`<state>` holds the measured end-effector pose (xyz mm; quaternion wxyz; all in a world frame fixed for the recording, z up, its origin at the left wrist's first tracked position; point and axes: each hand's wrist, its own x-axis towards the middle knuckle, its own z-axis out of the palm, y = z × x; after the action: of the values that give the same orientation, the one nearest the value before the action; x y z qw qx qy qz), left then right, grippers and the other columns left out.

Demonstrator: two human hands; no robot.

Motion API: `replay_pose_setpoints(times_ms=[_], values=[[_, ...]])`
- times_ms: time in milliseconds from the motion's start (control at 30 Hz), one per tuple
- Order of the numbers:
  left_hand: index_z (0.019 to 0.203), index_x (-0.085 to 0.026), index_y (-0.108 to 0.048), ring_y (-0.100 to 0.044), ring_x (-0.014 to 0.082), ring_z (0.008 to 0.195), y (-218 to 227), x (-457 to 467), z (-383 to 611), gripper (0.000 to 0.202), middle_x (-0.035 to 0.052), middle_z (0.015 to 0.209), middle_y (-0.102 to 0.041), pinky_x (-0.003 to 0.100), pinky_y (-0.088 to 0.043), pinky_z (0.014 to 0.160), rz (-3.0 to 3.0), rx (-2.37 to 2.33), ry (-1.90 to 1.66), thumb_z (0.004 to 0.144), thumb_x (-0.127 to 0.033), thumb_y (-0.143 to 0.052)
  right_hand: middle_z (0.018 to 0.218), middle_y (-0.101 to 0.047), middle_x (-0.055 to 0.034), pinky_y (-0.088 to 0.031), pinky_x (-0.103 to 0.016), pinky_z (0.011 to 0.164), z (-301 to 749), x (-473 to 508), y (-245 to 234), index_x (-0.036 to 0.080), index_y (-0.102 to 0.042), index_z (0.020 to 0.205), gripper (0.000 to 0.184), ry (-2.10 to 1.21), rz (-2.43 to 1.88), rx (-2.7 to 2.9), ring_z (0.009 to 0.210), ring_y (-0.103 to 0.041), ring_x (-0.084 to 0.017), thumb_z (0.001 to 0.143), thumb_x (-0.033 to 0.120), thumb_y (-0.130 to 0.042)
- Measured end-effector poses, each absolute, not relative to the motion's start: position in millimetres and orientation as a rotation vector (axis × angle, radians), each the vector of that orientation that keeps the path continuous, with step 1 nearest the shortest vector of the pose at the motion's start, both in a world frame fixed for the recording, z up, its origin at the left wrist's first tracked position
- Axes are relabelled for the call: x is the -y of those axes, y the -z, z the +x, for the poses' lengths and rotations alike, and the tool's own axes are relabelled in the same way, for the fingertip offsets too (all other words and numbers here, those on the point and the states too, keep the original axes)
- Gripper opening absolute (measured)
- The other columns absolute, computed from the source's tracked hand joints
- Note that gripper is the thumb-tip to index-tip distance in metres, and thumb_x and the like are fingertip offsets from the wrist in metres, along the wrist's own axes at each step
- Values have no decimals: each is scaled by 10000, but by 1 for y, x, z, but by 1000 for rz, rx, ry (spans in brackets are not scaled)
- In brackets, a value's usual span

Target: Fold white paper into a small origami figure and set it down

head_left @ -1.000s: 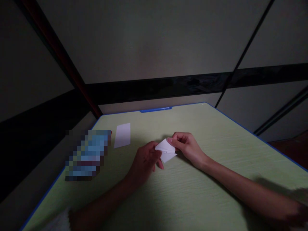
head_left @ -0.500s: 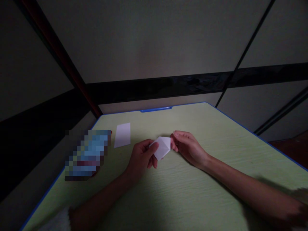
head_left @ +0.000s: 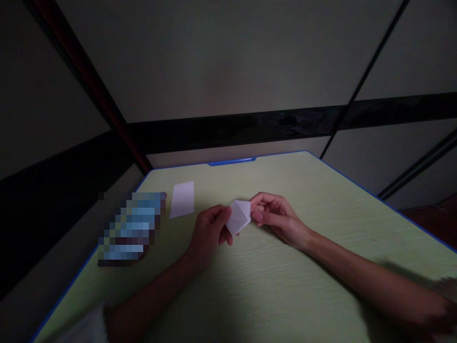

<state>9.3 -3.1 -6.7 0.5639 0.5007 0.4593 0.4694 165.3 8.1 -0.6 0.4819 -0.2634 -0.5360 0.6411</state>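
A small folded piece of white paper (head_left: 239,215) with creases across it is held just above the table between my hands. My left hand (head_left: 210,228) pinches its left side, thumb on top and fingers underneath. At its right corner, the fingertips and thumb of my right hand (head_left: 276,215) are closed on the edge. The paper's underside is hidden. To the left, a flat white sheet of paper (head_left: 182,200) lies on the table, apart from both hands.
The pale green table (head_left: 321,286) has a blue rim and a blue handle-like strip (head_left: 232,162) at its far edge. A pixelated, blurred-out object (head_left: 134,228) lies at the left. Behind the table stand grey panels (head_left: 232,62) with a dark band.
My right thumb has come down and the right fingers have closed on the paper's right corner. My left thumb has shifted toward the paper's upper left edge, and the paper has tilted slightly.
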Motion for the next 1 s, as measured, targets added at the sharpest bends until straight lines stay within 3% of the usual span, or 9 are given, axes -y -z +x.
replay_pose_setpoints(times_ms=[133, 267, 533, 700, 867, 1000], values=[[574, -132, -483, -376, 32, 278, 5, 4, 9, 272, -48, 383, -501, 151, -239, 305, 1214, -1098, -1095, 704, -370, -509, 552, -471, 47, -262, -182, 430, 165, -7, 0, 144, -544, 736, 124, -1405, -695, 1409, 452, -361, -41, 626, 152, -601], [543, -138, -471, -355, 29, 272, 3, 8, 11, 272, -55, 348, -479, 149, -227, 310, 1317, -1107, -1059, 722, -343, -486, 588, -482, 24, -321, -205, 465, 164, -3, 0, 152, -566, 793, 146, -983, -840, 1632, 507, -402, -73, 656, 110, -540], [516, -154, -464, -363, 42, 287, 2, 13, 15, 269, -57, 327, -461, 159, -248, 339, 1462, -1115, -982, 729, -318, -471, 722, -520, -40, -393, -243, 520, 164, 5, -2, 176, -577, 662, 103, -326, -796, 1787, 639, -486, -125, 696, 110, -506], [521, -153, -467, -364, 44, 300, 3, 13, 14, 284, -60, 333, -456, 157, -264, 350, 1524, -1126, -938, 744, -330, -460, 732, -504, -43, -407, -260, 579, 165, 6, -2, 169, -488, 590, 132, -241, -759, 1881, 681, -494, -134, 676, 70, -484], [509, -151, -457, -371, 42, 297, 3, 12, 14, 285, -60, 328, -448, 154, -273, 348, 1530, -1131, -918, 741, -316, -466, 781, -510, -62, -403, -262, 599, 167, 5, -1, 167, -481, 641, 106, -193, -736, 2059, 699, -484, -137, 713, 93, -456], [531, -152, -463, -373, 44, 285, 5, 9, 12, 269, -57, 330, -460, 154, -267, 331, 1436, -1095, -965, 727, -335, -476, 855, -520, -74, -406, -261, 608, 169, 2, -5, 157, -517, 712, 23, -560, -656, 2012, 721, -483, -134, 721, 161, -496]])
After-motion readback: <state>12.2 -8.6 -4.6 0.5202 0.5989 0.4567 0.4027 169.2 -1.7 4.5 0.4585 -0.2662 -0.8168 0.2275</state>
